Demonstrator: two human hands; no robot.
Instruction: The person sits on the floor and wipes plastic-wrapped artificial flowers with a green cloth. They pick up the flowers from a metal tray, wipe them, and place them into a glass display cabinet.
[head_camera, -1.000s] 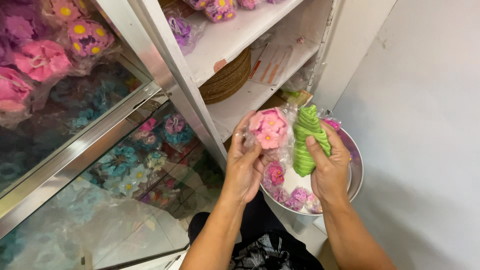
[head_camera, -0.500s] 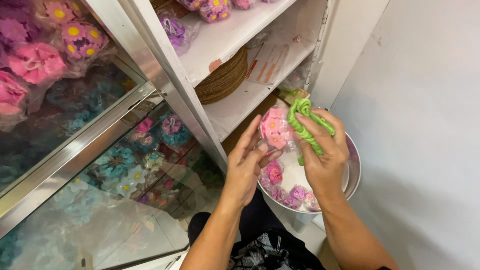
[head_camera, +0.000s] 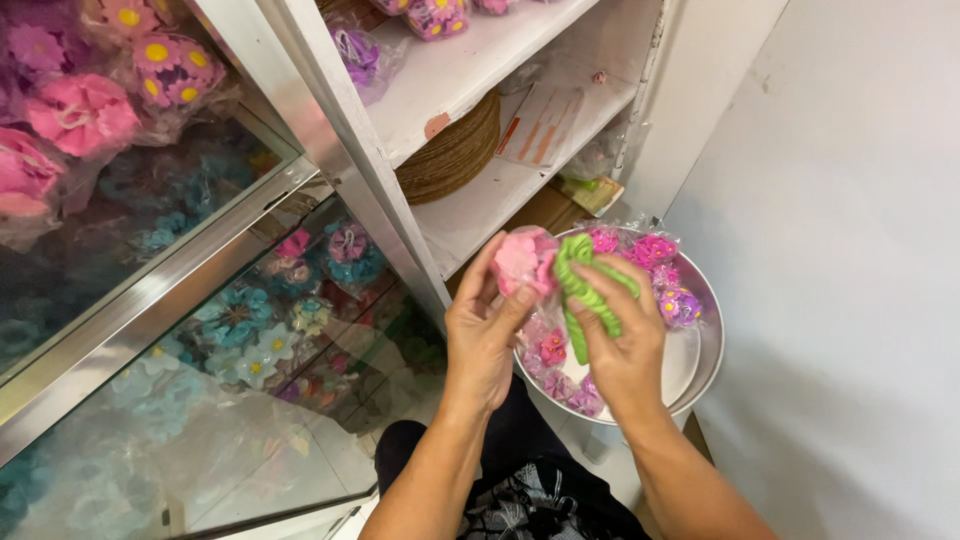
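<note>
My left hand (head_camera: 482, 325) grips a pink fabric flower (head_camera: 522, 262) between thumb and fingers. My right hand (head_camera: 622, 340) is closed around a green fabric stem or leaf piece (head_camera: 588, 287) that joins the pink flower at its right side. Both hands are held just above a round silver tray (head_camera: 697, 355) that holds several small pink and purple flowers in clear bags (head_camera: 655, 268).
A white shelf unit (head_camera: 470, 60) stands ahead with bagged purple flowers, a coiled woven mat (head_camera: 450, 155) and clear packets. At left, a glass display case (head_camera: 200, 330) holds pink, blue and white flowers. A plain white wall (head_camera: 850, 250) is at right.
The green piece, held upright beside the flower before, is now bent down against the pink flower. Both hands have dropped a little toward the tray.
</note>
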